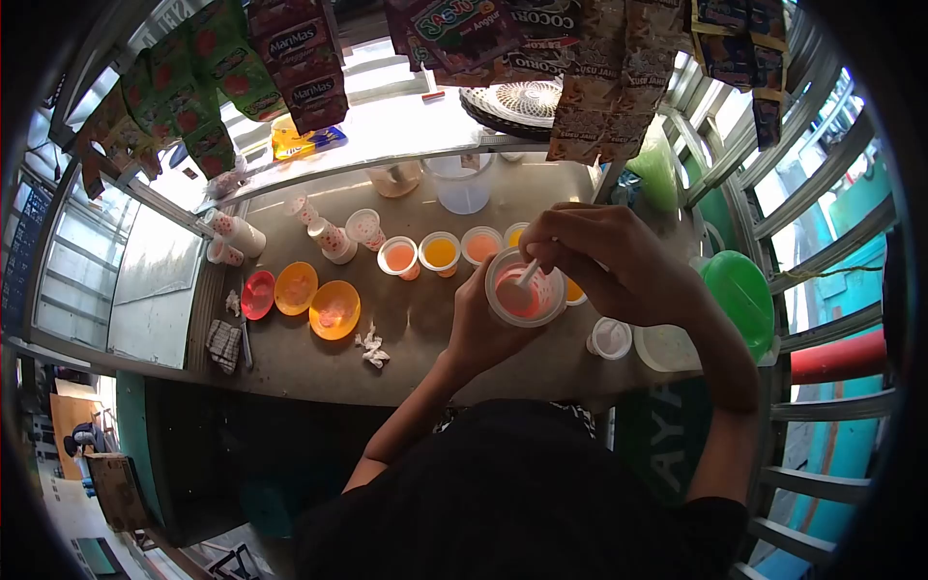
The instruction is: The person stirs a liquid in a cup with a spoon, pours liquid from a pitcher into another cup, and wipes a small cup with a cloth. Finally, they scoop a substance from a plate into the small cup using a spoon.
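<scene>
My left hand point(470, 327) is wrapped round a plastic cup point(543, 311) with red markings and holds it above the counter, its mouth tilted toward me. Pinched in my right hand point(614, 256) is a white plastic spoon point(524, 281), its bowl down inside that cup over something pinkish. Behind the cup stands a row of filled cups: a pink-orange one point(398, 258), a yellow-orange one point(441, 253) and another pink-orange one point(480, 245), with more partly hidden by my hands. A cup with whitish contents point(611, 338) stands below my right wrist.
Stacked cups point(332, 239) and a clear bucket point(461, 188) stand further back. At left lie a red bowl point(257, 295), two orange bowls point(334, 310), crumpled tissue point(372, 346) and a folded cloth point(223, 345). A green basin point(739, 304) is at right. Drink sachets point(295, 63) hang overhead.
</scene>
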Motion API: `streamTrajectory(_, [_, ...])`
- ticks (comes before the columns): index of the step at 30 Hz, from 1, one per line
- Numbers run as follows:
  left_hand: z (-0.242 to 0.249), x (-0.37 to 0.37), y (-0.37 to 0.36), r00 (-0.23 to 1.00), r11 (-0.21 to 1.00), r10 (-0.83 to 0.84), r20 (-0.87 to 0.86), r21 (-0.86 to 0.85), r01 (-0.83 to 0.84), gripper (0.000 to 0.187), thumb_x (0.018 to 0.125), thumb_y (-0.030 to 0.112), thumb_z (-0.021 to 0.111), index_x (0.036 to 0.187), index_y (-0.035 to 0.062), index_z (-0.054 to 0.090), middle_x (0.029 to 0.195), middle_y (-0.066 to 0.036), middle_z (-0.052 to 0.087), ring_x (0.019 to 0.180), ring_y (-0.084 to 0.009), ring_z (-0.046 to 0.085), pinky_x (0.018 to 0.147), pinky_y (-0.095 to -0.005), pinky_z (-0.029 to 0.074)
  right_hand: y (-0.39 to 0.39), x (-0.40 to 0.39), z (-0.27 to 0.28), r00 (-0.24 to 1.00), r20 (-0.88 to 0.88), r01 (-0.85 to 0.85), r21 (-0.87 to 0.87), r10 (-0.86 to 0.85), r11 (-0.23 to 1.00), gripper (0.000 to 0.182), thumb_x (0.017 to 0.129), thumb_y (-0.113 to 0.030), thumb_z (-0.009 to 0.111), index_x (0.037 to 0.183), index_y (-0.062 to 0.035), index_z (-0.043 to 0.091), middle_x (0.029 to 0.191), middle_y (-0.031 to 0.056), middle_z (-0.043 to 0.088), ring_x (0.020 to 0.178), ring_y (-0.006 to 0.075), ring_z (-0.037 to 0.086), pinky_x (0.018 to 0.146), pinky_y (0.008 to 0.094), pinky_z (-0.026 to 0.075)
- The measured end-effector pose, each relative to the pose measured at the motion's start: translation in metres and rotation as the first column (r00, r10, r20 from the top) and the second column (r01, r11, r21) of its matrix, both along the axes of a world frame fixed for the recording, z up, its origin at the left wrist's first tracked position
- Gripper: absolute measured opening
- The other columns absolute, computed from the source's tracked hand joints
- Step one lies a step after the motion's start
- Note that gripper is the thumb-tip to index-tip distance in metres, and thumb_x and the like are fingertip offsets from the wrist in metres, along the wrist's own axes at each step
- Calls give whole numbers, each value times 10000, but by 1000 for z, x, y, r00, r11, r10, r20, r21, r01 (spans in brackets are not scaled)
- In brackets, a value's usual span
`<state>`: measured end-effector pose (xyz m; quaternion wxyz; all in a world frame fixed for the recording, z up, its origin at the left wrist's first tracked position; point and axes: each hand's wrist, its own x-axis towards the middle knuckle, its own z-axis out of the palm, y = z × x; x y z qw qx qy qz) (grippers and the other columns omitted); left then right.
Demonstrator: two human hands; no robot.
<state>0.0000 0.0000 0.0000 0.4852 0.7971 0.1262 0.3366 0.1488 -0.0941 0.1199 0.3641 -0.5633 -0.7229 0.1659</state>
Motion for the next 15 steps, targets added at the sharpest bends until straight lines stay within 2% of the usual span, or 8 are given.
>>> streamTrajectory(2, [2, -3, -2, 1000, 1000, 22, 0, 2, -22, 591, 649, 215, 852, 1124, 19, 560, 1023, -102, 627, 886, -224, 657, 776, -332, 530, 0, -5, 5, 995, 100, -7, 92, -2, 996, 76, 877, -6, 565, 950, 16, 557, 840, 148, 607, 761, 309, 629, 678, 377, 494])
streamTrajectory(3, [2, -7, -2, 999, 1000, 12, -32, 9, -12, 591, 649, 215, 852, 1124, 19, 560, 1023, -102, 627, 886, -224, 657, 776, -332, 530, -1, -7, 1, 998, 68, 6, 99, -13, 995, 76, 877, -6, 565, 950, 16, 557, 840, 148, 607, 761, 309, 629, 678, 377, 494])
streamTrajectory(6, [0, -4, -6, 1000, 995, -1, -16, -104, -1, 592, 645, 213, 857, 1118, 13, 562, 1026, -104, 626, 891, -200, 655, 774, -318, 531, -2, -7, 0, 988, 152, -22, 21, 18, 1000, 79, 869, 3, 568, 944, 21, 554, 827, 147, 604, 746, 319, 625, 660, 385, 489])
streamTrajectory(8, [-1, -5, -4, 1000, 994, 0, 2, -112, 0, 584, 649, 208, 856, 1114, 10, 562, 1021, -103, 631, 894, -189, 656, 774, -309, 532, 4, -5, -12, 998, -26, -63, 15, 64, 998, 79, 872, -15, 574, 944, 12, 558, 825, 139, 607, 747, 315, 631, 649, 394, 487])
streamTrajectory(12, [5, -6, -1, 999, 996, 27, -17, -86, -28, 578, 654, 202, 854, 1115, 11, 562, 1011, -101, 638, 887, -189, 660, 771, -308, 535, 8, -1, -9, 997, 75, -18, 143, 8, 990, 72, 872, -30, 582, 935, -2, 560, 826, 131, 610, 754, 318, 631, 649, 397, 488])
streamTrajectory(14, [6, -4, 1, 1000, 991, -5, 20, -137, 7, 566, 652, 199, 855, 1104, 14, 569, 994, -99, 642, 876, -187, 661, 763, -306, 536, 8, 0, -5, 997, -30, -65, -17, 64, 998, 68, 869, -35, 587, 923, -4, 558, 825, 126, 611, 744, 317, 625, 646, 398, 487])
streamTrajectory(15, [8, -3, 0, 1000, 990, -5, 22, -138, 8, 566, 652, 199, 855, 1104, 14, 569, 994, -99, 642, 876, -187, 661, 763, -306, 536, 7, 0, -4, 998, -28, -64, -17, 64, 998, 68, 869, -35, 587, 923, -4, 558, 825, 126, 611, 744, 317, 625, 646, 398, 487])
